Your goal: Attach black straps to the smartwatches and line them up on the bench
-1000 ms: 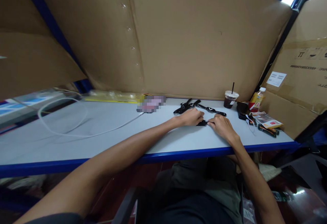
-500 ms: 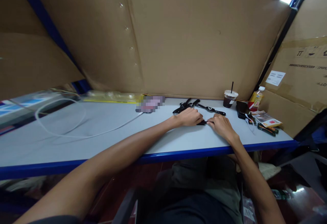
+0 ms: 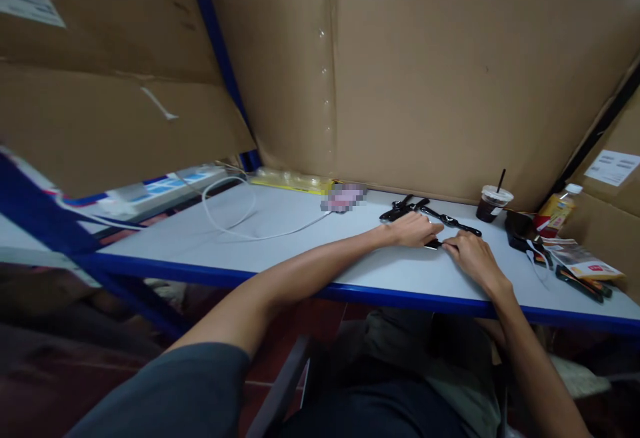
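Observation:
My left hand (image 3: pixel 414 229) is closed over one end of a slim black strap-like piece (image 3: pixel 433 245), just above the tabletop (image 3: pixel 360 268). From the right, my right hand (image 3: pixel 471 255) pinches its other end. Most of the piece is hidden by my fingers, so its exact kind cannot be made out. Right behind my hands lie a pile of glossy black strap-like things (image 3: pixel 399 210) and another long black one (image 3: pixel 453 221) stretched out to the right.
A phone-like blurred object (image 3: pixel 344 198) on a white cable (image 3: pixel 270 233) lies left. At right stand a lidded cup with a straw (image 3: pixel 493 205) and a bottle (image 3: pixel 559 211), near a packet (image 3: pixel 583 259) and dark green items (image 3: pixel 580 283). Cardboard (image 3: pixel 410 78) walls the back.
My view has swung left, so the table and everything on it appear further right. Both hands keep hold of the black piece in nearly the same place.

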### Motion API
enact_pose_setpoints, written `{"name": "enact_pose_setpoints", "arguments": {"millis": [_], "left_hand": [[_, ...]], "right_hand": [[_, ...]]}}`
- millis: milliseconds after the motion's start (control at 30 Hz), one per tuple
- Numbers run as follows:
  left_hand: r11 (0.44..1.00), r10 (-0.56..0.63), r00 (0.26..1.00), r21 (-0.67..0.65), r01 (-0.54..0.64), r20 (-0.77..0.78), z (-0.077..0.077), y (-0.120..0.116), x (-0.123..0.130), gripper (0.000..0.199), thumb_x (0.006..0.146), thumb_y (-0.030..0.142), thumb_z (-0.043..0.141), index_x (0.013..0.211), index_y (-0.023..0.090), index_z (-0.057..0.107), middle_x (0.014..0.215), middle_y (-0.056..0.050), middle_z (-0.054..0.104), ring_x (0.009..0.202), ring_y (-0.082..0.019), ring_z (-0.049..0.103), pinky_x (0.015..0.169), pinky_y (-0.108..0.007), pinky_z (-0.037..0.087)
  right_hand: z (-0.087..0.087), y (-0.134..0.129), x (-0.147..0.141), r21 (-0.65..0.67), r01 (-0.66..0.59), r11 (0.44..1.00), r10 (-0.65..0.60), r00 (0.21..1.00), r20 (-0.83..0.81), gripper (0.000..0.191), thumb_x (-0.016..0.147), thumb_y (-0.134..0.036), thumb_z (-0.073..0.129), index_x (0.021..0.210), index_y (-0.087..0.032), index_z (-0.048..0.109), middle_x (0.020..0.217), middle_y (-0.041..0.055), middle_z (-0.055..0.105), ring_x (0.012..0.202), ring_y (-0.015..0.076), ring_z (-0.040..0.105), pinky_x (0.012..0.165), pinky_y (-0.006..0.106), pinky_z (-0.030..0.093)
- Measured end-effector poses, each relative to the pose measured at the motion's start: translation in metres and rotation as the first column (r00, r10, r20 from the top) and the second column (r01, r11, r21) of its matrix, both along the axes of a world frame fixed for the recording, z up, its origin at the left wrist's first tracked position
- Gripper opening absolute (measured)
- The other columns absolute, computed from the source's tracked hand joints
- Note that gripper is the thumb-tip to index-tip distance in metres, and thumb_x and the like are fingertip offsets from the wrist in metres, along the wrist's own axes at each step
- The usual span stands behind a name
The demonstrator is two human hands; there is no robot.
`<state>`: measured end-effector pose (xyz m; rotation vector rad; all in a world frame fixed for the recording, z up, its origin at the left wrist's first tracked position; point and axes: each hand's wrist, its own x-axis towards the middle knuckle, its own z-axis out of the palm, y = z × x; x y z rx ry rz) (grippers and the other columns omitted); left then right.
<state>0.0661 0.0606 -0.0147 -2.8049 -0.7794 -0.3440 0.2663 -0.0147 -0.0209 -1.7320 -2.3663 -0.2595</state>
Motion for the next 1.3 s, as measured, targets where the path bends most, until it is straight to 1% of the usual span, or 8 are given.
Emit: {"name": "enact_pose_setpoints", "arguments": {"millis": [133,333,633,767,867,1067,1167,1300], "left_hand": [[1.0,0.001,1.0,-0.012,-0.001,0.025,0.001,0.003,-0.002,0.027,0.097,0.025,0.05,0.116,0.017,0.068,0.073,-0.007,0.07,0.063,-0.019,0.061,0.063,-0.031,0.035],[1.0,-0.019,0.999,-0.017,0.02,0.033,0.002,0.006,-0.003,0.024,0.094,0.023,0.052,0.102,0.019,0.075,0.072,-0.007,0.07,0.062,-0.018,0.061,0.059,-0.03,0.031],[1.0,-0.018,0.999,-0.005,0.019,0.05,0.003,0.011,-0.009,0.03,0.095,0.041,0.056,0.096,0.018,0.075,0.069,-0.007,0.07,0.061,-0.02,0.062,0.061,-0.029,0.035],[0.999,-0.03,0.999,-0.01,0.031,0.036,0.002,0.011,-0.008,0.028,0.094,0.037,0.057,0.083,0.017,0.074,0.066,-0.006,0.069,0.057,-0.017,0.058,0.059,-0.029,0.032],[0.999,-0.044,0.998,0.002,0.044,0.037,0.0,0.009,-0.005,0.027,0.092,0.034,0.057,0.078,0.018,0.074,0.065,-0.006,0.068,0.055,-0.016,0.057,0.056,-0.029,0.028],[0.994,-0.107,0.992,0.01,0.107,0.065,0.0,0.003,-0.001,0.022,0.09,0.026,0.056,0.089,0.021,0.078,0.07,-0.005,0.072,0.058,-0.016,0.058,0.056,-0.03,0.027],[0.997,-0.08,0.996,0.013,0.079,0.038,0.001,0.005,-0.003,0.023,0.091,0.027,0.056,0.094,0.021,0.079,0.071,-0.006,0.073,0.059,-0.017,0.06,0.056,-0.029,0.029],[0.999,-0.028,0.999,0.031,0.027,0.018,0.003,0.008,-0.007,0.028,0.095,0.037,0.056,0.099,0.019,0.077,0.07,-0.007,0.072,0.06,-0.019,0.062,0.057,-0.029,0.031]], "right_hand": [[-0.002,0.002,0.001,0.005,-0.007,1.0,0.007,1.0,-0.022,0.031,0.1,-0.031,0.05,0.107,-0.026,0.08,0.101,0.0082,0.071,0.093,0.0221,0.065,0.073,0.03,0.042],[0.001,0.0,-0.001,-0.019,0.006,1.0,-0.006,1.0,0.008,0.03,0.101,-0.031,0.05,0.109,-0.027,0.08,0.101,0.0079,0.072,0.096,0.0219,0.066,0.074,0.029,0.042],[0.003,0.001,-0.003,-0.053,0.044,0.998,-0.042,0.999,0.023,0.032,0.103,-0.033,0.049,0.119,-0.027,0.077,0.109,0.0086,0.073,0.101,0.0218,0.066,0.081,0.029,0.045],[0.002,0.001,-0.003,-0.035,0.035,0.999,-0.034,0.999,0.029,0.031,0.102,-0.032,0.051,0.117,-0.026,0.078,0.107,0.009,0.072,0.1,0.022,0.066,0.079,0.029,0.045],[0.001,0.001,-0.002,-0.019,0.02,1.0,-0.019,0.999,0.027,0.03,0.102,-0.031,0.051,0.114,-0.027,0.078,0.104,0.0084,0.072,0.097,0.0221,0.066,0.076,0.029,0.044],[0.001,0.001,-0.002,-0.014,0.008,1.0,-0.008,1.0,0.019,0.03,0.102,-0.03,0.051,0.109,-0.027,0.079,0.1,0.0081,0.071,0.094,0.022,0.066,0.074,0.03,0.042],[0.001,0.0,-0.002,-0.011,0.011,1.0,-0.011,1.0,0.015,0.029,0.102,-0.03,0.051,0.109,-0.026,0.079,0.1,0.0077,0.071,0.095,0.022,0.066,0.075,0.03,0.043],[0.002,-0.001,-0.003,-0.022,0.016,1.0,-0.016,1.0,0.012,0.03,0.103,-0.031,0.051,0.113,-0.026,0.078,0.103,0.0081,0.072,0.098,0.0223,0.066,0.077,0.029,0.043]]}}
